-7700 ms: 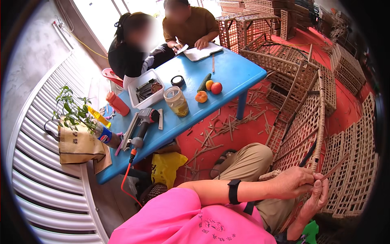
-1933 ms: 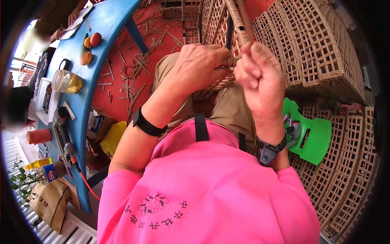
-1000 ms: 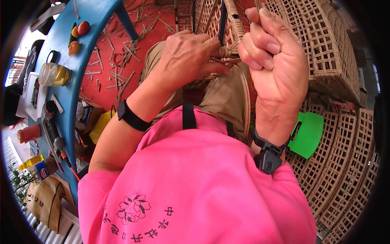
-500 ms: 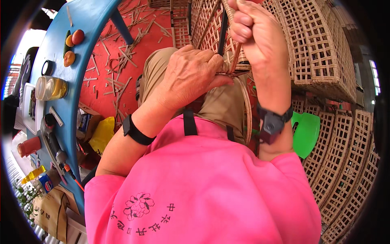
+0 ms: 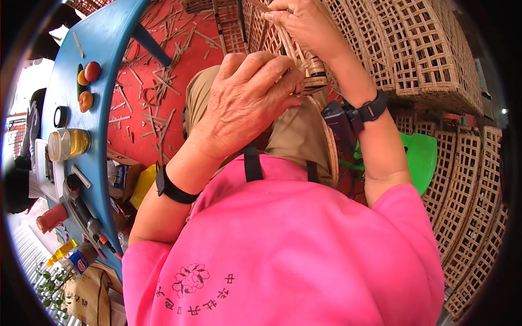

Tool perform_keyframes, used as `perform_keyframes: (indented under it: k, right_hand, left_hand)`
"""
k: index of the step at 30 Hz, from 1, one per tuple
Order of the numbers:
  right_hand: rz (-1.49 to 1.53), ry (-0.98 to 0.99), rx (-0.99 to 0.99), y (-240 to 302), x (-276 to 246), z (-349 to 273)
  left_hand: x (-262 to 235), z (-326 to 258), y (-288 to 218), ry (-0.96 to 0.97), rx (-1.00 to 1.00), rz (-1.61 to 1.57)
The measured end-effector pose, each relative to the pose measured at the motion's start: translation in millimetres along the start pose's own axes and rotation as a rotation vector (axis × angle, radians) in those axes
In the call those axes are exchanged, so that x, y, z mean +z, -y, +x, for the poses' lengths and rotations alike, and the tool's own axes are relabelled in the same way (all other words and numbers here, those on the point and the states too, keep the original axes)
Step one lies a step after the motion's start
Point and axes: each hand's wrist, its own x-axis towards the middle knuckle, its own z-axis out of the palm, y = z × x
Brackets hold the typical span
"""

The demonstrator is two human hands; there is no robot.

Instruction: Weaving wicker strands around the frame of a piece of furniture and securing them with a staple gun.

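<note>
Red floor (image 5: pixel 125 144), scattered strips (image 5: pixel 152 122), blue table (image 5: pixel 106 114); left hand (image 5: pixel 244 98) gripping woven basket (image 5: pixel 312 66).

On the blue worktop (image 5: pixel 109 51), a red fruit (image 5: pixel 93 71) is sitting near a peach-coloured one (image 5: pixel 86 101), and a clear jar (image 5: pixel 67 144) is resting near a round black lid (image 5: pixel 60 116). A yellow bag (image 5: pixel 144 186) is lying below. Leafy stems (image 5: pixel 53 285) are spreading beside a brown paper bag (image 5: pixel 88 298); a green seat (image 5: pixel 423 160) is standing rightward.
</note>
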Motion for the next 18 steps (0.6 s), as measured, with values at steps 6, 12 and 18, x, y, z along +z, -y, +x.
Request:
perform_keyframes:
  k: [6,12,18]
  right_hand:
    - [-0.144,0.111,-0.158,-13,3,-7]
    - [0.387,-0.25,0.409,40,-39,-18]
    - [0.903,-0.378,0.712,85,-67,-69]
  left_hand:
    - [-3,13,-13,0.165,-0.048,-0.056]
    - [-12,21,-1,0.289,-0.187,-0.32]
    - [-11,31,10,0.501,-0.349,-0.579]
